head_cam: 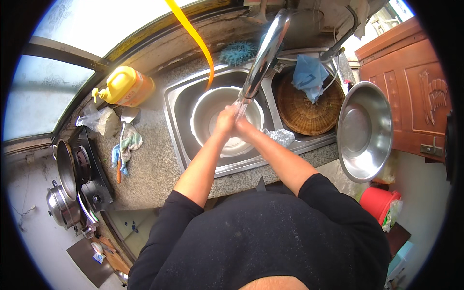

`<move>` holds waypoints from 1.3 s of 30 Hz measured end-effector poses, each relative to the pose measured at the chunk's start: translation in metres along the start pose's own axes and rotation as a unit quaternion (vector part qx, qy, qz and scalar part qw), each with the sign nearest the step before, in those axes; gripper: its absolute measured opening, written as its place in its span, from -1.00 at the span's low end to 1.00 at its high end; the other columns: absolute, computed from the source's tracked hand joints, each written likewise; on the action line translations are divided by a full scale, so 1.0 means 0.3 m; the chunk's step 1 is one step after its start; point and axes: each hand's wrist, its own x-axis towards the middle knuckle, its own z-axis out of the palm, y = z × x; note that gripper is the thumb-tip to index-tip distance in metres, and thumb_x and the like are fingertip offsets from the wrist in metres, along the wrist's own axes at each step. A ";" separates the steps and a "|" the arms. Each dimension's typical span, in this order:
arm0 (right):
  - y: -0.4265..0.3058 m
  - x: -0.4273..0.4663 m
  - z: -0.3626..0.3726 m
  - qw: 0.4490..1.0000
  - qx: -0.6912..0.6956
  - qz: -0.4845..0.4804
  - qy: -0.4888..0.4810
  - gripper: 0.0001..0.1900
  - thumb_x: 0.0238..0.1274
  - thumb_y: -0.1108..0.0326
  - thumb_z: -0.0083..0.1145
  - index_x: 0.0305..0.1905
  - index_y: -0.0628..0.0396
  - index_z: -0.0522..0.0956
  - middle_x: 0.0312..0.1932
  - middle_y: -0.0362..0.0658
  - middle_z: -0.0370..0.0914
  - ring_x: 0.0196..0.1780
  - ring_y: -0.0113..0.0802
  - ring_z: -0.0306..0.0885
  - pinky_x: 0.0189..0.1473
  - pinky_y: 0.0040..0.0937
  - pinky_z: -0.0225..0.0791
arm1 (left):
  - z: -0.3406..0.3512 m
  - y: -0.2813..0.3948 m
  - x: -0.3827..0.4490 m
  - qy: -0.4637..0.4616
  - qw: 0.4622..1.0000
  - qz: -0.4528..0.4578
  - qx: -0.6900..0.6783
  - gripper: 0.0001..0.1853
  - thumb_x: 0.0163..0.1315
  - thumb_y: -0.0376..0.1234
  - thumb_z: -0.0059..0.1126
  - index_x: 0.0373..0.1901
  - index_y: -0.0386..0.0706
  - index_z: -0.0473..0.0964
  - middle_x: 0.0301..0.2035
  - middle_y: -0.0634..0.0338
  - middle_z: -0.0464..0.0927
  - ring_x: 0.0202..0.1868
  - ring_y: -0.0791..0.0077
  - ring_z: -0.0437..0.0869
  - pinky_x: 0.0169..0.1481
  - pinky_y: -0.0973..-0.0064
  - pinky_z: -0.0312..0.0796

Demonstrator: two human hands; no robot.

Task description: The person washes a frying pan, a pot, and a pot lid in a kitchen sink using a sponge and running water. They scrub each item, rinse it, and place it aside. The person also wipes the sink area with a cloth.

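Note:
Water runs from the chrome faucet (259, 69) onto my two hands, which meet just under its spout. My left hand (226, 117) and my right hand (243, 127) are close together, and their fingers are partly hidden by the stream and by each other. Whether anything is between them cannot be told. Below them a round, light-coloured basin (203, 125) stands in the left bowl of the steel double sink (177, 145). A silvery mesh cloth (282, 137) lies by the divider, right of my right wrist.
A wicker basket (304, 116) and blue cloth (310, 74) occupy the right bowl. A large steel basin (364, 132) stands tilted at the right. Leftward are a yellow pump jug (127, 87), a spatula (119, 170), rags (131, 141) and a wok (66, 170). A yellow hose (195, 36) enters the sink.

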 end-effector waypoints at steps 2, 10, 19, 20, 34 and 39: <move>-0.018 -0.010 -0.085 0.964 -0.260 0.045 -0.007 -0.52 0.11 -0.08 0.05 -0.21 0.20 0.50 -0.47 -0.09 0.54 -0.46 -0.32 0.53 -0.33 -0.37 0.44 | -0.074 0.005 0.004 -0.055 0.977 -0.021 -0.206 -0.50 0.20 -0.05 0.02 0.07 -0.15 0.28 -0.15 0.09 0.45 -0.07 0.26 0.48 -0.06 0.37 0.32; -0.215 -0.383 -0.220 0.705 -0.692 -0.129 0.091 -0.69 -0.20 0.29 0.22 -0.22 0.02 0.52 -0.24 -0.19 0.45 -0.02 -0.16 0.33 -0.05 -0.19 0.23 | -0.284 -0.044 -0.349 0.338 0.831 0.109 0.428 -0.44 0.06 -0.21 0.17 0.03 -0.38 0.31 -0.10 -0.07 0.45 -0.05 0.21 0.48 0.05 0.39 0.33; -0.177 -0.367 -0.226 0.767 -0.636 -0.025 0.084 -0.68 -0.16 0.38 0.09 -0.17 0.10 0.47 -0.35 0.02 0.50 -0.26 -0.03 0.49 -0.18 -0.22 0.36 | -0.321 -0.135 -0.265 0.092 0.961 -0.178 0.190 -0.59 0.03 -0.18 0.16 -0.24 -0.38 0.50 -0.41 0.03 0.55 -0.46 0.33 0.57 -0.49 0.39 0.42; -0.232 -0.360 -0.192 0.801 -0.590 0.019 0.096 -0.68 -0.15 0.38 0.07 -0.16 0.11 0.47 -0.35 0.05 0.51 -0.27 0.00 0.50 -0.17 -0.22 0.36 | -0.310 -0.120 -0.265 0.084 0.966 -0.172 0.176 -0.62 0.01 -0.24 0.13 -0.25 -0.38 0.51 -0.43 0.04 0.55 -0.48 0.32 0.57 -0.48 0.38 0.43; -0.014 0.129 -0.082 0.636 -0.709 -0.304 -0.022 -0.73 0.04 0.37 -0.06 -0.11 0.10 0.49 -0.05 -0.06 0.47 -0.04 -0.14 0.44 -0.02 -0.26 0.33 | -0.186 0.131 -0.472 0.223 0.858 -0.135 0.444 -0.63 -0.18 -0.23 0.06 -0.39 -0.33 0.57 -0.47 -0.08 0.59 -0.33 0.19 0.64 -0.18 0.34 0.40; 0.215 0.182 -0.267 0.379 -0.901 -0.200 -0.070 -0.79 0.04 0.40 -0.08 -0.26 0.11 0.57 -0.16 -0.05 0.50 -0.11 -0.19 0.48 -0.09 -0.25 0.36 | -0.155 0.165 -0.485 0.190 0.840 -0.148 0.486 -0.61 -0.10 -0.20 -0.04 -0.31 -0.26 0.58 -0.35 -0.12 0.59 -0.21 0.04 0.61 -0.07 0.26 0.38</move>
